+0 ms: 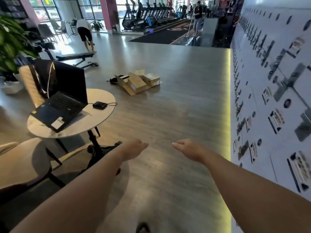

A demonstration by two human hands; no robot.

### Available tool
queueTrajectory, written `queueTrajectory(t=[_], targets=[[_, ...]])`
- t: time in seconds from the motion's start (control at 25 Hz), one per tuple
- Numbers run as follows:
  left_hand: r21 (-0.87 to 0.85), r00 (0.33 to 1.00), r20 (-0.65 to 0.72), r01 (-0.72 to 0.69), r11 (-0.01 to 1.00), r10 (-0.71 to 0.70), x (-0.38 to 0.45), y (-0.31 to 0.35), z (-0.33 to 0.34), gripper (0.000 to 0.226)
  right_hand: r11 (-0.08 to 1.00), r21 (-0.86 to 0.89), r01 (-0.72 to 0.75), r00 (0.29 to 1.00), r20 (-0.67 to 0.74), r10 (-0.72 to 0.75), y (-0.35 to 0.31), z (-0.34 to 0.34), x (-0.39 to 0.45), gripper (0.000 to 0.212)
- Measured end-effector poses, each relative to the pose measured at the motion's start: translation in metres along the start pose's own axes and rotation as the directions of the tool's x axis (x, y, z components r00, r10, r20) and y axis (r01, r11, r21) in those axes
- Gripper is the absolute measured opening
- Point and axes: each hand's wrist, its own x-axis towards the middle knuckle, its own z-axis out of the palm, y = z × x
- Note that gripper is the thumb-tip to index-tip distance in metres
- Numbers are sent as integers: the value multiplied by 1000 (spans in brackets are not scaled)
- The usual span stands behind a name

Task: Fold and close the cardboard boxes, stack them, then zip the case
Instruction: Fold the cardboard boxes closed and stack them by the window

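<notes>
Several tan cardboard boxes (137,81) lie in a loose pile on the grey floor, well ahead of me, some with flaps open. A dark case or bag (114,81) lies at the pile's left end, partly hidden by a flap. My left hand (134,148) and my right hand (188,148) are stretched forward over bare floor, far short of the boxes. Both hold nothing, their fingers extended and relaxed.
A round white table (101,115) at my left carries an open laptop (64,105) and a small black device (99,104). Chairs stand beside it. A white display wall (269,98) runs along my right. A weight bench (75,56) and two people are farther back.
</notes>
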Motion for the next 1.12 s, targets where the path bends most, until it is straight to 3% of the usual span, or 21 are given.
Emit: queueTrajectory(t=[0.32, 0.48, 0.64, 1.12], targets=[[-13, 990, -58, -133, 991, 133, 239, 26, -122, 35, 998, -29, -57, 997, -57, 56, -10, -94, 238, 50], [-14, 987, -50, -152, 988, 151, 345, 55, -169, 50, 997, 2, -74, 995, -72, 74, -5, -137, 340, 49], [24, 991, -7, -136, 990, 137, 463, 88, -208, 54, 995, -24, -96, 994, -55, 94, 17, -184, 454, 50], [36, 997, -56, -58, 998, 60, 795, 218, -339, 65, 1000, 13, -18, 998, -55, 19, 62, -382, 804, 49]])
